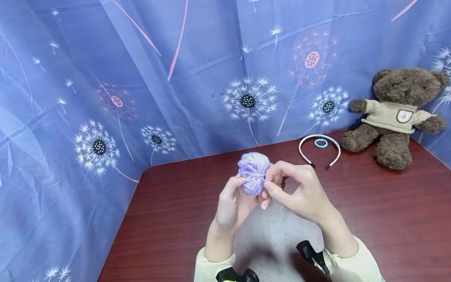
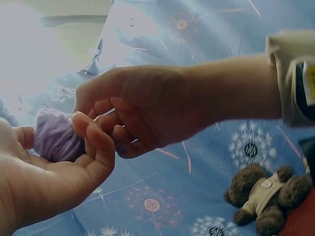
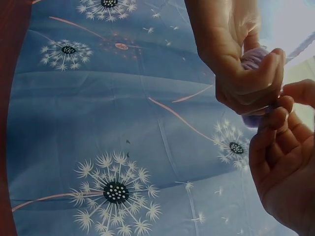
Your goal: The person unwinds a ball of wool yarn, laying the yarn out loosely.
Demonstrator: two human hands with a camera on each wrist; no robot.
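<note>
A small ball of lilac and white yarn (image 1: pixel 254 164) is held up over the near part of the table. My left hand (image 1: pixel 229 207) grips the yarn ball from its left side and from below, the thumb on its front. At the ball's right side my right hand (image 1: pixel 304 192) pinches a strand of the yarn between thumb and index finger. In the left wrist view the yarn ball (image 2: pixel 56 135) lies against the left palm and fingers. The left hand's fingers partly hide the yarn ball (image 3: pixel 253 58) in the right wrist view.
Under the hands is a grey patch (image 1: pixel 282 235) on the dark red table (image 1: pixel 169 203). A white headband (image 1: pixel 318 136) and a blue ring (image 1: pixel 321 143) lie toward the back right, near a brown teddy bear (image 1: pixel 392 117). A blue dandelion-print cloth (image 1: pixel 197 117) hangs behind.
</note>
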